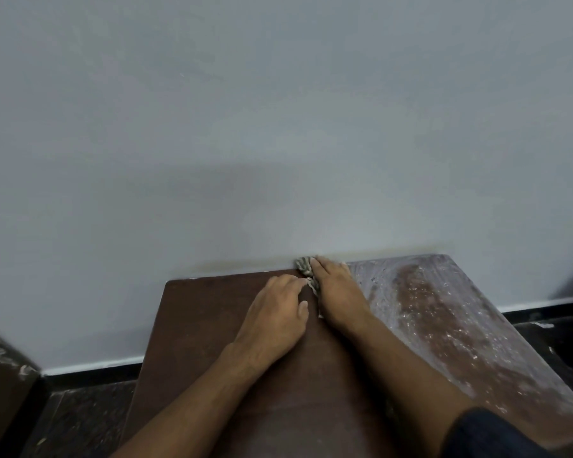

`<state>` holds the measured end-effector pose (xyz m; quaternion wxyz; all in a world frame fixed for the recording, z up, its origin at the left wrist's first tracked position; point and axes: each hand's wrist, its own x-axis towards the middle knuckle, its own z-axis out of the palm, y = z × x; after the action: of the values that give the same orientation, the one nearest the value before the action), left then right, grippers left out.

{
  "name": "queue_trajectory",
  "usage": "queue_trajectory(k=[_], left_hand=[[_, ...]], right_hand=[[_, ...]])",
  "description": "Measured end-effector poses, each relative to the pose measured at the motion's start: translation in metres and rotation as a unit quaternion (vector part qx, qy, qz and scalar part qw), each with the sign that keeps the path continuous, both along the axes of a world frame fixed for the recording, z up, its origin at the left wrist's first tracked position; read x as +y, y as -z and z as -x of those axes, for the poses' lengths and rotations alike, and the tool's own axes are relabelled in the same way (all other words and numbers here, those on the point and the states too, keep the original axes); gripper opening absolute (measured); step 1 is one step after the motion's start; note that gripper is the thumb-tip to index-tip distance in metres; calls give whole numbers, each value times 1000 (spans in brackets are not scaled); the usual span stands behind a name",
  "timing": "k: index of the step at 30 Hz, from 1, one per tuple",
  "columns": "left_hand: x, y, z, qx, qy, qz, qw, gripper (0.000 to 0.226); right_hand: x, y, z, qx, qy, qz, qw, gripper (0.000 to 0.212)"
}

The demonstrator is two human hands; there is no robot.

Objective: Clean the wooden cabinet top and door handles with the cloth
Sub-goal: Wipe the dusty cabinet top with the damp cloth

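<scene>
The brown wooden cabinet top (pixel 205 325) stretches away from me to the wall. Its left part looks dark and clean, while its right part (pixel 444 309) is grey with dust and white specks. A small crumpled grey-green cloth (pixel 305 266) lies at the back edge against the wall. My right hand (pixel 336 294) presses flat on the cloth, fingers pointing at the wall. My left hand (pixel 275 312) lies palm down beside it, its fingertips touching the cloth's left edge. The door handles are out of view.
A plain grey wall (pixel 278 127) rises directly behind the cabinet. Dark floor (pixel 80 418) with a white skirting line shows on both sides. The corner of another dusty brown piece of furniture (pixel 0 375) sticks in at the lower left.
</scene>
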<state>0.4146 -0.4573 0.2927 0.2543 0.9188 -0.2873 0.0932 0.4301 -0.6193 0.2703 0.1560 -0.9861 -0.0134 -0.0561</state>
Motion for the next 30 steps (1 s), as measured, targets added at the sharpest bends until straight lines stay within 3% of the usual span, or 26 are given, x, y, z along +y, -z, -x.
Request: queue_trajectory(k=[4,7,14,17,21,26,30], left_hand=[[4,-4,7,5,-6,3,1000,45],[2,-4,13,8,-6,14,1000,43],[-6,5,46,16,8,56,998,30],[-7,3,60,20,5,68,997,26],[-5,-1,78,25,-6,80,996,25],[0,1,85,37,-17,73,996,29],[0,3,87,40,-12,62,997,28]], right_hand=[[1,0,22,9,-9,-16,1000,61],[2,4,64,-6,-25,-60,998,80],[14,18,164,-58,-61,-75,994,53],[10,17,164,-48,-65,-67,995,54],[20,16,148,-63,2,-100,993,50],[31,16,193,-40,-115,-97,988,44],[10,20,182,-54,-29,-114,992,53]])
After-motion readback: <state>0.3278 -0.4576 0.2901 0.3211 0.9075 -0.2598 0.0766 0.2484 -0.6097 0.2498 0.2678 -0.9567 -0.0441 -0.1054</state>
